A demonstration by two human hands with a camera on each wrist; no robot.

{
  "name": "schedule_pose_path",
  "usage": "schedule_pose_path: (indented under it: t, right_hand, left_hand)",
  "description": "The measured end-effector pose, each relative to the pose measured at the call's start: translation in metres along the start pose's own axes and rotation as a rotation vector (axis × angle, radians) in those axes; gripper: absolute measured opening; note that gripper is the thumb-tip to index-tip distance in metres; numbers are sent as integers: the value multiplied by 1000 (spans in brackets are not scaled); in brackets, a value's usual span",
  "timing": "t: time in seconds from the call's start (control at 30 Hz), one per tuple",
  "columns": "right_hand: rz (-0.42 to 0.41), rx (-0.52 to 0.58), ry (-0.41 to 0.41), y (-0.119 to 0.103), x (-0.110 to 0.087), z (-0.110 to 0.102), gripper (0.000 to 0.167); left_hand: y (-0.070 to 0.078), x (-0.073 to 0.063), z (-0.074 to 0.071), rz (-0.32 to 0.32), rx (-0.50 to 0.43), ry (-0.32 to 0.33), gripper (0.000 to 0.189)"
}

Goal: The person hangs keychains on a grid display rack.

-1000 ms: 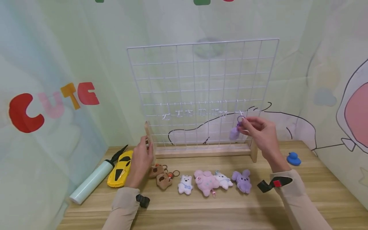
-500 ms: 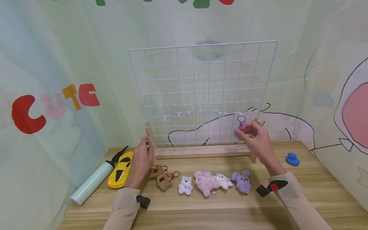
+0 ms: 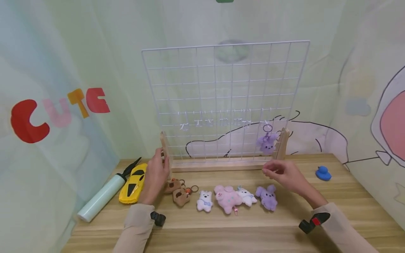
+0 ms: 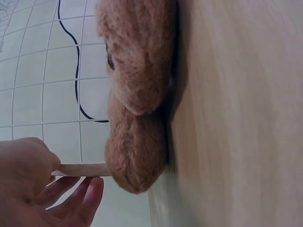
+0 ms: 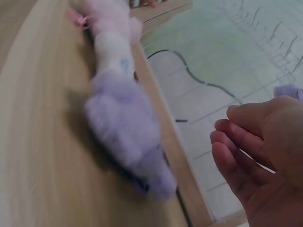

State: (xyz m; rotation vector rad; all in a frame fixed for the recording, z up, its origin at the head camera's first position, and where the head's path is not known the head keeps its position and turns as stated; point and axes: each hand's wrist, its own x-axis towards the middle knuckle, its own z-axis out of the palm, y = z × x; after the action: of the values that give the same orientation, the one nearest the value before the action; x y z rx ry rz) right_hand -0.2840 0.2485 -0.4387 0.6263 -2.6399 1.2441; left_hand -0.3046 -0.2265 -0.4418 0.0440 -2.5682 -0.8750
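Observation:
My left hand [image 3: 155, 170] grips the left wooden post [image 3: 164, 142] of a white wire grid rack [image 3: 232, 79]; the left wrist view shows the post [image 4: 83, 170] between thumb and fingers. A purple plush keychain [image 3: 268, 144] hangs by its ring from a hook at the grid's right. Below it, my right hand [image 3: 286, 177] holds nothing, its fingers loosely bent in the right wrist view. Another purple plush keychain [image 3: 267, 198] lies on the table just left of that hand. Two brown plush keychains [image 3: 181, 197] lie beside my left hand.
Several white hooks [image 3: 209, 122] line the grid. A white bear plush [image 3: 204, 201], a pink plush [image 3: 227, 199] and another white plush [image 3: 246, 196] lie in front. A yellow toy car [image 3: 133, 184] and a pale pump [image 3: 102, 196] stand left, a blue rubber duck [image 3: 323, 173] right.
My right hand has let go of the purple plush keychain, which now hangs from the hook, and has moved down toward the table. The left hand has stayed on the post.

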Motion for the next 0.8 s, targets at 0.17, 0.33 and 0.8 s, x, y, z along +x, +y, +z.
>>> schedule_pose_path:
  t: [0.17, 0.33, 0.8]
  right_hand:
    - [2, -30, -122, 16, -9, -2, 11]
    - [1, -30, -357, 26, -14, -5, 19]
    - [-22, -2, -533, 20, -20, -2, 24]
  left_hand:
    - [0, 0, 1, 8, 3, 2, 41]
    - [-1, 1, 2, 21, 10, 7, 41]
    - [-1, 0, 2, 20, 1, 3, 41]
